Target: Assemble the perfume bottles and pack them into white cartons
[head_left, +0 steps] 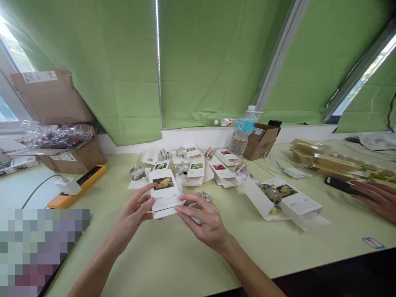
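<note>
My left hand and my right hand both grip the edges of a white folded card box printed with a yellow flower picture. Just past my right fingers, a small glass bottle with a gold part stands partly hidden. Several similar glass bottles, such as one, stand among white printed cards on the table farther ahead. To the right, an opened white card box lies beside a gold-trimmed glass bottle.
A co-worker's hand rests by a black phone at the right. Cardboard boxes, a yellow power strip, a plastic water bottle and stacked kraft boxes surround the pale green table.
</note>
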`<state>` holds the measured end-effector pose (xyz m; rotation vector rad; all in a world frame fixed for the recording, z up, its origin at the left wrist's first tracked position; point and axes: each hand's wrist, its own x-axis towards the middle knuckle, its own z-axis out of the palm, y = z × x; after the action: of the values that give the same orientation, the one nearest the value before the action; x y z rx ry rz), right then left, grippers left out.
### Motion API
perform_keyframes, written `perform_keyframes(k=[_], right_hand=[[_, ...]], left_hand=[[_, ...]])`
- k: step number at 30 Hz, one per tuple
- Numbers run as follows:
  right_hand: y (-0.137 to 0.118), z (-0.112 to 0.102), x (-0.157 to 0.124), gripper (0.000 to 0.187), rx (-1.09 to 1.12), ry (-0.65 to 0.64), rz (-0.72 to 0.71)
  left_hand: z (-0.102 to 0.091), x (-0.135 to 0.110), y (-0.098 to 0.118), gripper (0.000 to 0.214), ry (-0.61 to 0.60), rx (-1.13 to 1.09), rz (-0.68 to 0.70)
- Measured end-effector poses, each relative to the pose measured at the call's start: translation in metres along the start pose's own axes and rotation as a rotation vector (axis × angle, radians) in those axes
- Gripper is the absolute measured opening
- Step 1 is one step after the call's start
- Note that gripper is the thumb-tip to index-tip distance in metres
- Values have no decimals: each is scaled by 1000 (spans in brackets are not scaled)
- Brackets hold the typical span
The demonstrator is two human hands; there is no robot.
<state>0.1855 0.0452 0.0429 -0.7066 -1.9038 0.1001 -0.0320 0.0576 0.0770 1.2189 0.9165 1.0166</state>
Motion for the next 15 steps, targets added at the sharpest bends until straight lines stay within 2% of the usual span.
perform_keyframes(k=[8,15], right_hand=[[1,1,0,36,10,5,-8],[0,0,0,30,16,7,16]], left_hand=[[3,-2,-2,68,-96,-23,62],[3,-3,-2,69,-121,-43,39]])
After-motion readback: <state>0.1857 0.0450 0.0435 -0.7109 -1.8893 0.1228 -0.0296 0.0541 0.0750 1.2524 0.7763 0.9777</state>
